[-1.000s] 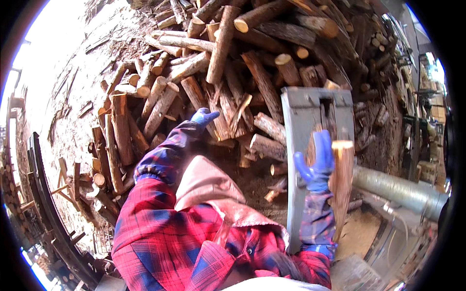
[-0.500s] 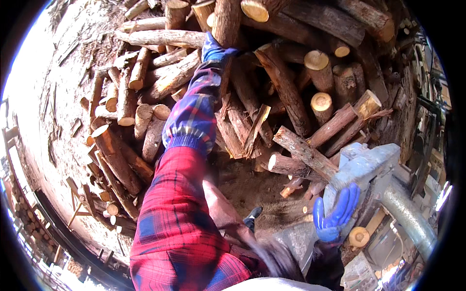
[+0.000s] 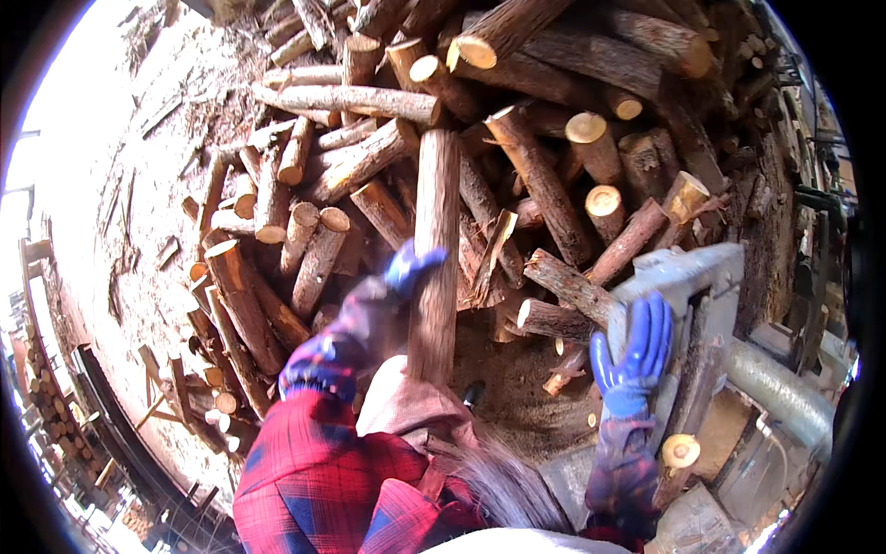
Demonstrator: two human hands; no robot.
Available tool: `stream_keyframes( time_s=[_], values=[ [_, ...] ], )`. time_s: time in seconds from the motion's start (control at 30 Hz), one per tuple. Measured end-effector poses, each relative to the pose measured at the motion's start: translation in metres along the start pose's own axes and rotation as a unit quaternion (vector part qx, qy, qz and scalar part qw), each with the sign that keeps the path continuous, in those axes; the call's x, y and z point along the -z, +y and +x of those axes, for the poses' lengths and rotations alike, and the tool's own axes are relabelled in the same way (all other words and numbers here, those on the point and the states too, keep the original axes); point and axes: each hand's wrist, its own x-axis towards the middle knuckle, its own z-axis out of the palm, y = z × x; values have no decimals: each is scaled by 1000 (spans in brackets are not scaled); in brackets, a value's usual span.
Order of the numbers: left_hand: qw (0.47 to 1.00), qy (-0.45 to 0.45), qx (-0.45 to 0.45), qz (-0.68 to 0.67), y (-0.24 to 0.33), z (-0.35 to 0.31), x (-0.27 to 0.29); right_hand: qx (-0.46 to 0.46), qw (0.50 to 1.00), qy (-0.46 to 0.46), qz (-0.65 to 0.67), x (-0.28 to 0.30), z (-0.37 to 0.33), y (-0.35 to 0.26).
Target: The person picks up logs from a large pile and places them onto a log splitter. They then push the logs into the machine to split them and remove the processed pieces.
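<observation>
A bark-covered log (image 3: 436,198) stands lengthwise in front of me, lifted clear of the heap, its lower end close to my leg. My left hand (image 3: 411,268), in a blue glove and slightly blurred, is closed round the log from its left side. On the right, my right hand (image 3: 635,360), also in a blue glove, has its fingers stretched out. It lies against the grey metal machine part (image 3: 688,277) and holds nothing.
A heap of cut logs (image 3: 554,157) fills the far side and the left. A short log (image 3: 568,282) rests by the machine. A thick metal pipe (image 3: 780,397) runs at the right, near an upright round log (image 3: 681,452). Bark scraps cover the bright ground (image 3: 129,249).
My left hand has drawn the log out of the heap toward me. My right hand has shifted up a little along the machine, fingers still spread.
</observation>
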Motion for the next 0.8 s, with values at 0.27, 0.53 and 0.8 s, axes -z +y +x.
stream_keyframes(
  time_s=[0.27,0.53,0.8],
  values=[
    [989,-72,-67,-106,16,-175,-153,-108,878,-101,456,-12,-120,-106],
    [906,-213,-361,60,106,-228,-402,-51,757,72,648,114,-152,65],
    [947,-60,-253,187,45,-286,-341,-185,970,-109,113,106,-228,206]
  ],
)
